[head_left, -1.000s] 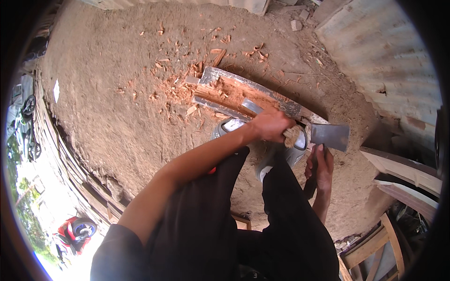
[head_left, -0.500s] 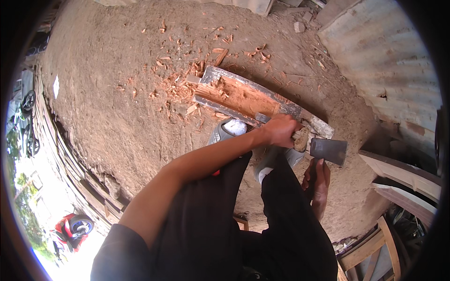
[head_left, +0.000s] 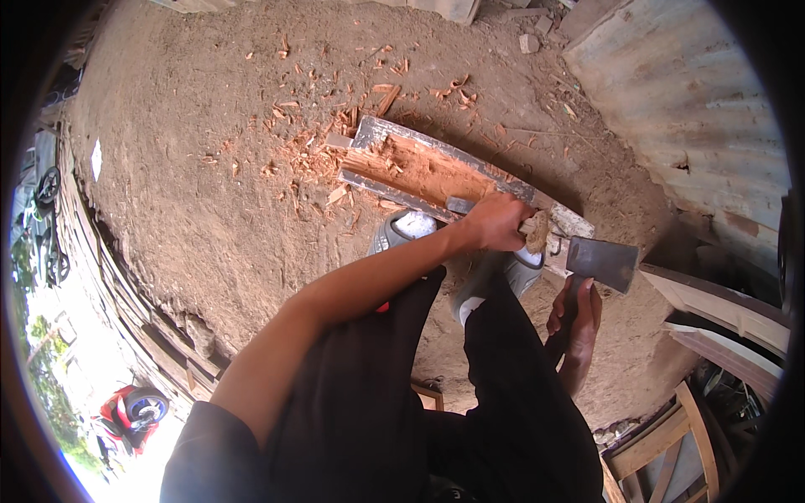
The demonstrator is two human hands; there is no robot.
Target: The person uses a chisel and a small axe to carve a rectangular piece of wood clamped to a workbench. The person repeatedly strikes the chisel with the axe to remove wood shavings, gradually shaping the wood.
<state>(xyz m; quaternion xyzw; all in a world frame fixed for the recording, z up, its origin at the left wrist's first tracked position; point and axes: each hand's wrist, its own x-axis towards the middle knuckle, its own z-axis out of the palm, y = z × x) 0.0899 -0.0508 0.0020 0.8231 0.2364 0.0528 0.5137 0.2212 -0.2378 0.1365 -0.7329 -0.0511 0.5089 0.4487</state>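
Observation:
My left hand [head_left: 501, 222] is closed around a chisel. The chisel's flat metal blade [head_left: 459, 204] points left into a hollowed piece of wood [head_left: 436, 172], and its frayed butt end [head_left: 537, 232] sticks out to the right of my fist. The wood has worn, dark-painted sides and a raw orange-brown hollow. My right hand [head_left: 580, 314] grips the dark handle of a hatchet [head_left: 602, 264]. The hatchet's broad dark head is to the right of the chisel's butt, with a gap between them.
Wood chips [head_left: 306, 159] litter the dirt floor around the wood's left end. My shoes [head_left: 402, 230] are close against its near side. A corrugated metal sheet [head_left: 688, 117] leans at the right, above stacked boards [head_left: 721, 314] and a wooden frame [head_left: 654, 444]. A red motorcycle [head_left: 130, 411] stands far left.
The hatchet has swung right, away from the chisel's butt, with my right hand. My left hand and the chisel stay at the wood.

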